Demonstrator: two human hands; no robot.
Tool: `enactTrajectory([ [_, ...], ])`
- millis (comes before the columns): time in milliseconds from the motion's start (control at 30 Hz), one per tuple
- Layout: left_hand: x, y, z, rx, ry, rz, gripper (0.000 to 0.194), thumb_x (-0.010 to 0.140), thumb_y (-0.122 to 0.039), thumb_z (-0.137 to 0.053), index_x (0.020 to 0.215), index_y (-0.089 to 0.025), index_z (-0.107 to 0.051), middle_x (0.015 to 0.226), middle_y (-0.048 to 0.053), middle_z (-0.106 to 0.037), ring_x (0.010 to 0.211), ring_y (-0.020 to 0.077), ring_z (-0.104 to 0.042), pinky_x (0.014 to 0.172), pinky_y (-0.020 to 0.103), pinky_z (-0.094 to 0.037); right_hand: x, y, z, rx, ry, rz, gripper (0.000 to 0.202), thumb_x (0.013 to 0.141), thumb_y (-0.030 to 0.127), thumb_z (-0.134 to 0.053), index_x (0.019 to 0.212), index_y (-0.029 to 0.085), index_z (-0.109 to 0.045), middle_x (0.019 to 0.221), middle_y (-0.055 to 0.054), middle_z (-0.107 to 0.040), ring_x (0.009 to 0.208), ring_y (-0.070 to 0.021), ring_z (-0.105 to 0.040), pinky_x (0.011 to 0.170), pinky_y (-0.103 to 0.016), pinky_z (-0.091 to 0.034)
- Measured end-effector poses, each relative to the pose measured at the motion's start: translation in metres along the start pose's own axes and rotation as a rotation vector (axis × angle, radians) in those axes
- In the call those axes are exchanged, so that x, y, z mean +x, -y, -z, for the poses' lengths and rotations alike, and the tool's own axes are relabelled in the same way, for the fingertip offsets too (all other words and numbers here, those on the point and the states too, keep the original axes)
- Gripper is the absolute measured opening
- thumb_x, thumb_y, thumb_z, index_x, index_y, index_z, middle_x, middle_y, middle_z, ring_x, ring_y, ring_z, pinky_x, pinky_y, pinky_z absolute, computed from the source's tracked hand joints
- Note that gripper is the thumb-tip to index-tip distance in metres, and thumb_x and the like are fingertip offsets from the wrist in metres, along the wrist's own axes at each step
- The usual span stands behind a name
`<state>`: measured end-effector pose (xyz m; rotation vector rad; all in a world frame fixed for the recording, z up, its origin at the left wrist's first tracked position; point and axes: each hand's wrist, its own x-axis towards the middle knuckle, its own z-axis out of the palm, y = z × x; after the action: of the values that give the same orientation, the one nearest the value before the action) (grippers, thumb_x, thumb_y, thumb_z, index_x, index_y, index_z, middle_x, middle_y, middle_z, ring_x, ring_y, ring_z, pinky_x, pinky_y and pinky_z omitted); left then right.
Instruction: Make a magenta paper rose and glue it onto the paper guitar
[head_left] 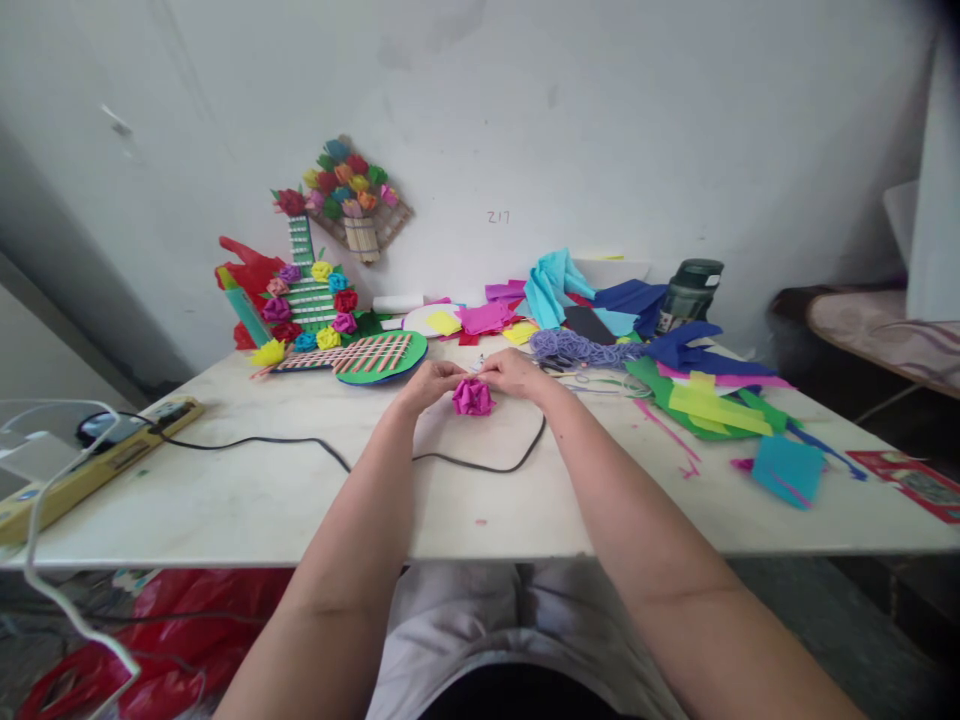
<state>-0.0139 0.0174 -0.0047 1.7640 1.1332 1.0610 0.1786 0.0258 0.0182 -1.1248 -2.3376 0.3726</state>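
A magenta crepe-paper flower point(473, 398) is held low over the table point(262, 510), its petals facing me. My left hand point(436, 383) grips it from the left, fingers closed at its upper edge. From the right, my right hand point(514, 372) pinches the same flower near its back. The fingertips of both hands almost meet behind the petals, so the flower's base is hidden. To the left lies a green oval board point(390, 358) with thin wooden sticks laid crosswise on it.
A stick-and-flower craft point(311, 290) leans at the back left. Purple yarn point(581, 350), crepe-paper sheets point(705, 405) and a dark bottle point(688, 295) stand or lie to the right. A black cable point(255, 440) crosses the table from a power strip point(97, 465).
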Motion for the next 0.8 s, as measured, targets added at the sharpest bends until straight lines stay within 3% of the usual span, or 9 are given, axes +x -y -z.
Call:
enactTrajectory([
  [267, 0.0000, -0.0005, 0.0016, 0.005, 0.007, -0.021, 0.037, 0.061, -0.047, -0.073, 0.063, -0.011, -0.065, 0.054, 0.000, -0.053, 0.052, 0.0087, -0.041, 0.052, 0.024, -0.027, -0.0008, 0.0030, -0.0019, 0.110, -0.035, -0.019, 0.019, 0.077, 0.016, -0.061, 0.091, 0.013, -0.074, 0.081, -0.005, -0.072, 0.070, -0.0121, -0.059, 0.063, -0.020, -0.040],
  [800, -0.0019, -0.0005, 0.0029, -0.146, 0.045, 0.052, 0.031, 0.056, -0.036, -0.080, 0.067, -0.011, -0.067, 0.060, 0.002, -0.061, 0.055, 0.0101, -0.048, 0.058, 0.026, -0.036, -0.0017, 0.0008, 0.0041, -0.028, 0.047, -0.005, 0.020, 0.081, 0.025, -0.061, 0.090, 0.019, -0.078, 0.088, -0.004, -0.075, 0.076, -0.0146, -0.062, 0.068, -0.021, -0.042],
])
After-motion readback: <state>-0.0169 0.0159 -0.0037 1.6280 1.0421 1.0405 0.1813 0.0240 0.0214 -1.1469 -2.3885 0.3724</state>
